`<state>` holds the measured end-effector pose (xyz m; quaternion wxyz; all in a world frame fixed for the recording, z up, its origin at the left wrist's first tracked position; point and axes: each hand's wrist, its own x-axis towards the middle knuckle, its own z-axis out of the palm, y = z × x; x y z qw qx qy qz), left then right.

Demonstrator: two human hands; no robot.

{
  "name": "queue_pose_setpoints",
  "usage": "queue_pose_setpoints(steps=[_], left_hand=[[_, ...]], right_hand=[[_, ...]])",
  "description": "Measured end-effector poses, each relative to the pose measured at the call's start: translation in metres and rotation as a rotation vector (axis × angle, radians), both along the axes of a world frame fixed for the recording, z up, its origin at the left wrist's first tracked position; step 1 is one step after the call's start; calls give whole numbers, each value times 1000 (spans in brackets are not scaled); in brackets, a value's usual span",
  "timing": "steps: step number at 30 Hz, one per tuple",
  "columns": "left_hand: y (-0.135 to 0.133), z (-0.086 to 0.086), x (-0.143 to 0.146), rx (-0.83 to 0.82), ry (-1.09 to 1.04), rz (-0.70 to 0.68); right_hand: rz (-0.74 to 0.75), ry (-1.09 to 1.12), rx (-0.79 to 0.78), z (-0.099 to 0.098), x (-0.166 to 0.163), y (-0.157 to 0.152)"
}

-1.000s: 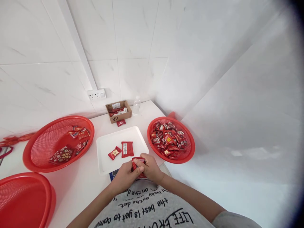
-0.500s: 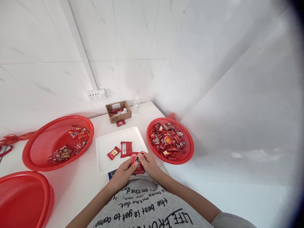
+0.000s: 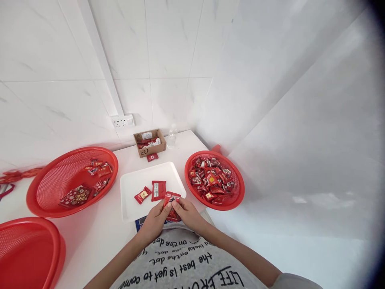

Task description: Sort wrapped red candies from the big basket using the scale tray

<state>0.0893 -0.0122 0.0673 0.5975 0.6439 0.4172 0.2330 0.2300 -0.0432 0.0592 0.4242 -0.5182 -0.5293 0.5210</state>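
Observation:
Both my left hand [image 3: 157, 216] and my right hand [image 3: 185, 212] grip a small red snack packet [image 3: 172, 198], thumbs side by side on its face. It is held over the near right edge of a white tray [image 3: 129, 180]. Under my fingers shows more red wrapping [image 3: 173, 216]; whether it is a second packet I cannot tell. On the tray lie a red packet with a white label [image 3: 159, 190] and a smaller red packet with a pale picture [image 3: 142, 195]. A blue scale [image 3: 140, 222] peeks out below the tray.
At the right stands a red basket [image 3: 240, 182] full of small red packets. Two more red baskets, one with several packets [image 3: 45, 176] and one nearer [image 3: 57, 241], are at the left. Behind are a cardboard box [image 3: 153, 150], a clear bottle [image 3: 172, 137] and a loose packet [image 3: 152, 157].
My right thumb has slid down and left on the packet, close to my left thumb. The packet tilts slightly more. The whole view has shifted a little.

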Motion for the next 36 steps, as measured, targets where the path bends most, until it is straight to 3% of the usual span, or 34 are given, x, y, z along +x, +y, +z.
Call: queue_pose_setpoints(steps=[8, 14, 27, 36], left_hand=[[2, -9, 2, 94, 77, 4], [3, -8, 3, 31, 20, -14], [0, -6, 2, 63, -11, -4], [1, -6, 1, 170, 152, -155]], right_hand=[[58, -130, -39, -4, 0, -2], [78, -63, -56, -6, -3, -3], [43, 77, -102, 0, -8, -2], [5, 43, -90, -4, -6, -4]])
